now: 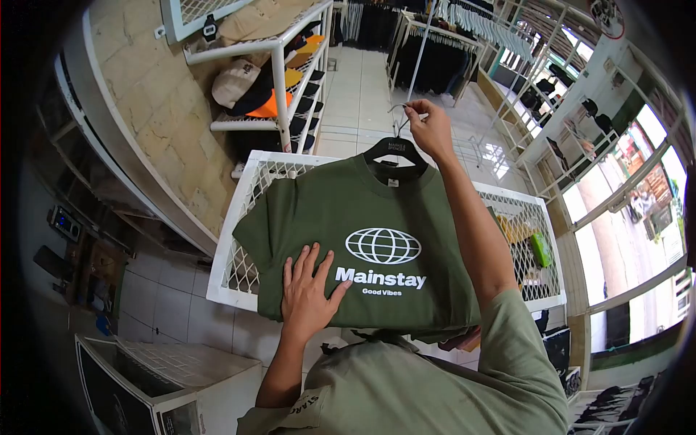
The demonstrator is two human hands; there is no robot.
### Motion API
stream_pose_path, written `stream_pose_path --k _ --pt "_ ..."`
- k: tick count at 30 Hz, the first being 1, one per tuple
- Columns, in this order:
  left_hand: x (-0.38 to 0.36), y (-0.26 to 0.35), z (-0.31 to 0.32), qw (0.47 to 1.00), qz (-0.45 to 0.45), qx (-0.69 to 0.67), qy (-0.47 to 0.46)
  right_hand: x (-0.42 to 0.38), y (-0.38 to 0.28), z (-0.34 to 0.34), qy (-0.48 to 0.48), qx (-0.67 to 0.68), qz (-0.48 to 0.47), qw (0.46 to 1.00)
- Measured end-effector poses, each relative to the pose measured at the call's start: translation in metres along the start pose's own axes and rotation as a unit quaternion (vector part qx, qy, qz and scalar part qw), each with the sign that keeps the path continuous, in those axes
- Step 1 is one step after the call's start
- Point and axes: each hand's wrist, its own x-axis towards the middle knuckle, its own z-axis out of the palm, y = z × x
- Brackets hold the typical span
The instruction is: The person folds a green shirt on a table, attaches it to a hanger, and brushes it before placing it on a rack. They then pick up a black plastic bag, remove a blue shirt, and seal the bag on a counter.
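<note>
A dark green T-shirt [312, 210] with a white globe print and the words "Mainstay Good Vibes" lies spread on a white mesh-topped table [230, 279]. Its neck opening holds a black hanger [395, 148] with a metal hook. My right hand [429, 130] pinches that hook at the far side of the table. Flat on the shirt's lower left front rests my left hand [308, 293], fingers spread. The lower hem hangs toward my body, and most of the hanger is hidden inside the shirt.
A bright green item [540, 250] lies on the table's right part. At the back left stands a white shelf rack [279, 80] with caps [235, 85]. Behind are clothes racks [435, 61]. A box-like cabinet [167, 377] stands at lower left, glass windows at right.
</note>
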Motion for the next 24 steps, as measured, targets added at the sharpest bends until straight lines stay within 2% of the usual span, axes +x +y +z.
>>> stream_pose_path --k 5,7,9,11,13,14,16,17,19,20,21,24 --pt "-0.001 -0.001 0.003 0.999 0.016 0.012 0.028 -0.024 -0.054 -0.036 0.061 0.064 -0.055 0.995" --pt "0.002 0.000 -0.005 0.999 0.029 -0.015 -0.004 -0.035 -0.073 -0.051 0.086 0.076 -0.124 0.986" --pt "0.016 0.013 -0.024 0.998 0.065 -0.014 0.020 -0.050 -0.095 -0.068 0.101 0.093 -0.159 0.978" --pt "0.030 0.039 -0.054 0.976 0.161 -0.014 0.149 -0.069 -0.119 -0.088 0.110 0.110 -0.188 0.970" --pt "0.049 0.063 -0.078 0.949 0.202 -0.011 0.242 -0.090 -0.145 -0.105 0.121 0.115 -0.223 0.960" --pt "0.058 0.072 -0.086 0.948 0.203 -0.010 0.244 -0.100 -0.155 -0.113 0.119 0.130 -0.224 0.958" --pt "0.071 0.089 -0.096 0.917 0.231 0.038 0.324 -0.119 -0.170 -0.127 0.119 0.132 -0.231 0.956" --pt "0.074 0.092 -0.098 0.915 0.237 0.035 0.325 -0.128 -0.176 -0.133 0.116 0.137 -0.235 0.955" --pt "0.081 0.093 -0.099 0.954 0.214 -0.035 0.205 -0.143 -0.180 -0.144 0.111 0.130 -0.244 0.954" --pt "0.082 0.095 -0.098 0.929 0.264 -0.032 0.256 -0.154 -0.180 -0.149 0.131 0.120 -0.235 0.956" --pt "0.076 0.104 -0.100 0.926 0.277 -0.036 0.256 -0.169 -0.181 -0.159 0.155 0.107 -0.225 0.956" --pt "0.056 0.115 -0.103 0.950 0.229 -0.039 0.210 -0.209 -0.185 -0.164 0.208 0.116 -0.200 0.951"
